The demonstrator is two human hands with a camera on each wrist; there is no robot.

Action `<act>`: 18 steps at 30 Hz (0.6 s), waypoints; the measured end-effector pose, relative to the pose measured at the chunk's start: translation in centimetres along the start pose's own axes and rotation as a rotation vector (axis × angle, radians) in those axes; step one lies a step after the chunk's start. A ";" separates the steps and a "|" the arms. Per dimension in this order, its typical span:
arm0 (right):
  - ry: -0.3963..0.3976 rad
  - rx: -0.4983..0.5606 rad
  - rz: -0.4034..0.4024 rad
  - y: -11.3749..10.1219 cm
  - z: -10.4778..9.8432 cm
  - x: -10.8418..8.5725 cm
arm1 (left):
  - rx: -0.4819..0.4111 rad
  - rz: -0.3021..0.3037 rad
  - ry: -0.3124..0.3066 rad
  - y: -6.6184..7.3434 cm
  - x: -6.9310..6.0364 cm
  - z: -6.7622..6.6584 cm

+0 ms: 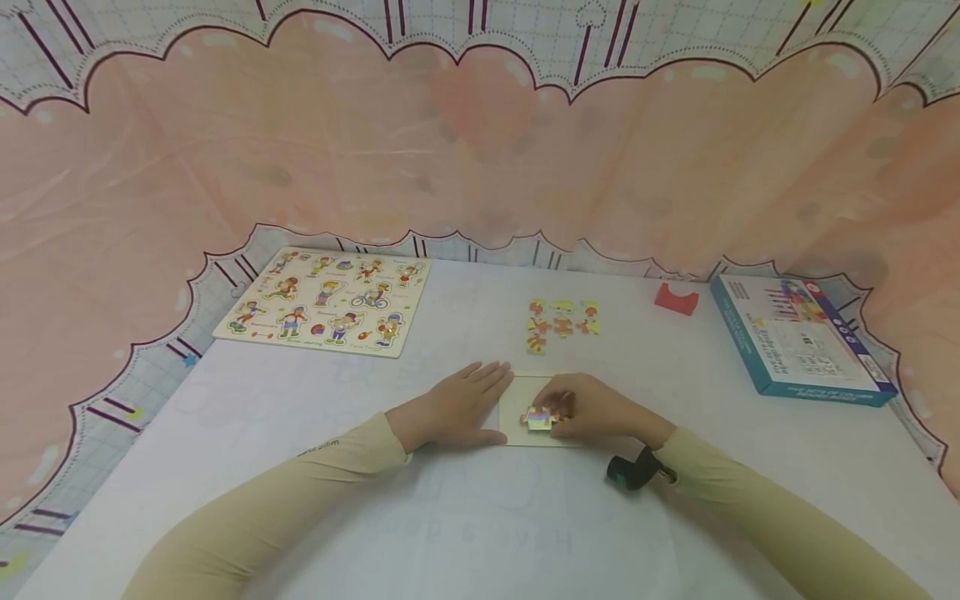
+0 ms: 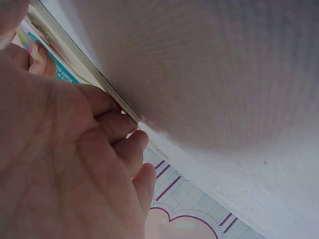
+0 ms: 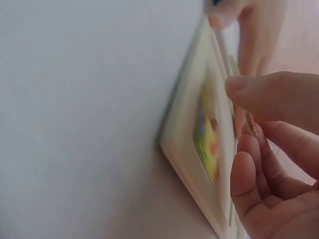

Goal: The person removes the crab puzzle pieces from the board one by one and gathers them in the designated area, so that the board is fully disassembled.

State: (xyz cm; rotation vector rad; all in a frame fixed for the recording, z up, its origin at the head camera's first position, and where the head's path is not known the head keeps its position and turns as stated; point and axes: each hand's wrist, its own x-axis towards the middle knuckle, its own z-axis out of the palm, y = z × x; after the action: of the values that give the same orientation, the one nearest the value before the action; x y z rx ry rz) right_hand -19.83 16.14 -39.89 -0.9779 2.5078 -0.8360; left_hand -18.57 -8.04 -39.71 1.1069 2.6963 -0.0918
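A small cream puzzle board [image 1: 517,396] lies flat on the white table, with a colourful printed patch [image 3: 208,142] on its face in the right wrist view. Beside its left edge my left hand [image 1: 463,407] lies palm down, fingers extended; fingertips touch the board's rim [image 2: 107,89] in the left wrist view. Over the right half is my right hand [image 1: 592,408], pinching a thin jigsaw piece [image 3: 250,124] between thumb and fingers, seen nearly edge-on. Its printed face is hidden there. Several loose yellow-and-red jigsaw pieces [image 1: 562,321] lie in rows beyond the board.
A larger picture puzzle board [image 1: 326,302] with sports figures lies at the back left. Toward the right are a red notched piece [image 1: 677,298] and a teal-edged box [image 1: 806,337]. A black wrist device [image 1: 632,469] sits by the right cuff. A patterned curtain [image 1: 480,150] hangs behind.
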 end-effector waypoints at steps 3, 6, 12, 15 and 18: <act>0.022 0.028 0.018 0.4 -0.6 -0.2 | 0.001 -0.004 -0.004 0.0 0.0 0.0; 0.055 0.040 0.044 1.0 -1.3 -0.4 | 0.005 -0.008 -0.011 0.0 0.1 0.0; 0.153 0.022 0.127 2.8 -3.0 -0.3 | 0.012 -0.001 -0.005 0.0 0.1 0.1; 0.186 0.032 0.171 3.8 -3.8 0.2 | 0.010 0.000 -0.005 0.0 0.0 0.0; 0.201 0.032 0.209 4.7 -4.3 0.7 | 0.002 0.000 -0.003 0.1 0.0 0.0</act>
State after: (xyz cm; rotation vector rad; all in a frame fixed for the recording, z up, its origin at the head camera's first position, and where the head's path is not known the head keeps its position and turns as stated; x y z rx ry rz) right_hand -24.85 20.18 -39.57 -0.6345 2.6969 -0.9453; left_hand -18.51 -7.99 -39.65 1.1068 2.6935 -0.0963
